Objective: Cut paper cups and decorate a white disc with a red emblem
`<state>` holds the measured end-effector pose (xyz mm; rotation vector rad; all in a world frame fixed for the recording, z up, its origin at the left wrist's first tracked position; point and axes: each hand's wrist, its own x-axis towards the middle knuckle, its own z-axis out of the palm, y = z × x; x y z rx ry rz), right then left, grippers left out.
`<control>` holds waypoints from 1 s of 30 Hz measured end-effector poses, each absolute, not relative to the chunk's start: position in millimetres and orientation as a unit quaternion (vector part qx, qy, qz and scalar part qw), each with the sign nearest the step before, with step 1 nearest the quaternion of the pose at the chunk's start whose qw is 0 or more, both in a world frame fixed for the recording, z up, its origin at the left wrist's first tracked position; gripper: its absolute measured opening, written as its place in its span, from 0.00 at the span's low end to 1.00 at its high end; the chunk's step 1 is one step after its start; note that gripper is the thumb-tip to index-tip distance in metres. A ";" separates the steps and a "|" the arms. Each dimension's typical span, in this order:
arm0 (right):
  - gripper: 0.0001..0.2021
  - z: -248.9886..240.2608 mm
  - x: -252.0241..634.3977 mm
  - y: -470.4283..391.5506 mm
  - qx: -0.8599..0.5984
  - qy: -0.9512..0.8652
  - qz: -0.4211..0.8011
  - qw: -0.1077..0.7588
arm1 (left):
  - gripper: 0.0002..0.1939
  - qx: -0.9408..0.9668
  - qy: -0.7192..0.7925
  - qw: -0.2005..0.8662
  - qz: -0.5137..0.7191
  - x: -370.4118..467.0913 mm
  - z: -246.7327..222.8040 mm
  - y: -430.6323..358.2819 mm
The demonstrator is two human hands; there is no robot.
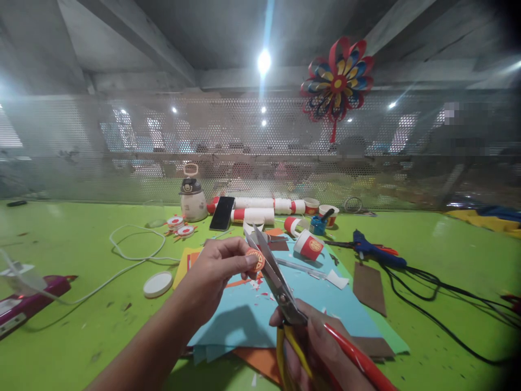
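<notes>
Between the thumb and fingers of my left hand (222, 266) is pinched a small round red paper piece (255, 261) with a gold pattern. My right hand (325, 342) grips a pair of scissors (280, 290) with red and yellow handles. The blades are parted and point up and away, right beside the paper piece; whether they touch it I cannot tell. Below both hands lies a stack of blue paper sheets (240, 320) with red and white scraps on it. A cut red and white paper cup (309, 245) with a similar gold emblem lies beyond the scissors.
Stacked paper cups (260, 205), a phone (222, 213) and a bottle (193, 201) stand along the back. On the right are a blue glue gun (376, 251) and its black cable. A purple power strip (40, 296) and a white lid (158, 284) are on the left.
</notes>
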<state>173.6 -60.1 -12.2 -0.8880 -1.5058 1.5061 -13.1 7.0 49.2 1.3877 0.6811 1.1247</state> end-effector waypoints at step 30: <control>0.32 -8.1 172.3 -60.6 -0.356 -0.589 0.597 0.413 | 0.11 0.587 0.317 0.581 0.468 -17.1 50.4 11.1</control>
